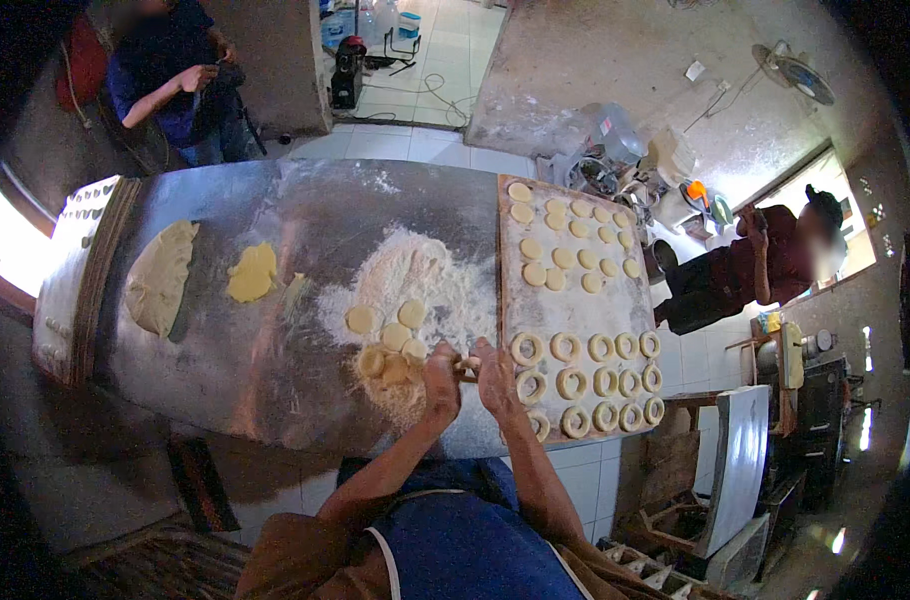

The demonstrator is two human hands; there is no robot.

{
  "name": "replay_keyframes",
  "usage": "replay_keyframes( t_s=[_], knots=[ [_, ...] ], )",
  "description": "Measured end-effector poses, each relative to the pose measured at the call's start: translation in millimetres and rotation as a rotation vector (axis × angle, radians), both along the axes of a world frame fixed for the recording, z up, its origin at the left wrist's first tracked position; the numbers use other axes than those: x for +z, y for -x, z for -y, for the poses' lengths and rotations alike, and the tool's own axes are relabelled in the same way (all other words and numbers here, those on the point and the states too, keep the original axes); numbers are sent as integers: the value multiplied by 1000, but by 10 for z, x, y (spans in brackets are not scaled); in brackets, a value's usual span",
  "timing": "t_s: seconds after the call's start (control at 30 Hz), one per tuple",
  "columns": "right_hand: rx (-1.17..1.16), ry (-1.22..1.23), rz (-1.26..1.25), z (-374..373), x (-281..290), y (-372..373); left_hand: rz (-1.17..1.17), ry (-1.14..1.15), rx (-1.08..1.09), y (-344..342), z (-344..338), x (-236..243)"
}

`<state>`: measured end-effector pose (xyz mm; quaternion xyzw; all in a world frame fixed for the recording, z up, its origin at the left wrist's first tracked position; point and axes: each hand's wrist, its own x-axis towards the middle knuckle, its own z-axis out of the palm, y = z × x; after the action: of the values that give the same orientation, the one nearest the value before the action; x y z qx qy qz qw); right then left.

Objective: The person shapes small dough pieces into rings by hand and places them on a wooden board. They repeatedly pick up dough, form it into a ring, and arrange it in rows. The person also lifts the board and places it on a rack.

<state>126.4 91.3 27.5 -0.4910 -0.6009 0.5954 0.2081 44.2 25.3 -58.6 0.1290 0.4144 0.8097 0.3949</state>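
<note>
My left hand [442,380] and my right hand [494,377] are close together over the metal table's near edge. Between them, both sets of closed fingers hold a small dough ring [466,369], partly hidden by the hands. Just left of my left hand, flat dough rounds [411,313] and a dough ring [372,362] lie on a patch of white flour [415,262]. To the right of my right hand is a floured board [585,310], with rows of dough rings [601,347] on its near half and flat dough discs [562,258] on its far half.
A large folded dough sheet [162,280] and a yellow lump [252,273] lie on the metal table [305,390]. Stacked trays [85,280] stand at its left end. One person [180,85] stands at the far left, another [745,260] at the right, near buckets and pots.
</note>
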Motion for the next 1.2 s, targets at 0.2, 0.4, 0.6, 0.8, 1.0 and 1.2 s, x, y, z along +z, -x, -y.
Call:
replay_keyframes(
  t_s=[0.2, 0.4, 0.6, 0.8, 1.0, 1.2],
  knots=[
    [6, -28, 5, -252, -431, -353, -725, 386, 95, -206, -294, -395],
    [-59, -263, -134, -497, -556, -635, 161, -288, -103, -509, -627, 129],
    [21, -387, -173, -712, -244, -958, 319, 194, 4, -937, -1083, -551],
    [327, -416, 107, -1076, 41, -1179, 114, 87, -104, -1052, -1225, -422],
    [238, -116, -168, -1356, -220, -1260, -152, 298, 108, -1068, -1406, 252],
    [455, -374, -28, -1810, 54, -1049, -426, 388, 174, -635, -1593, -338]
  ],
)
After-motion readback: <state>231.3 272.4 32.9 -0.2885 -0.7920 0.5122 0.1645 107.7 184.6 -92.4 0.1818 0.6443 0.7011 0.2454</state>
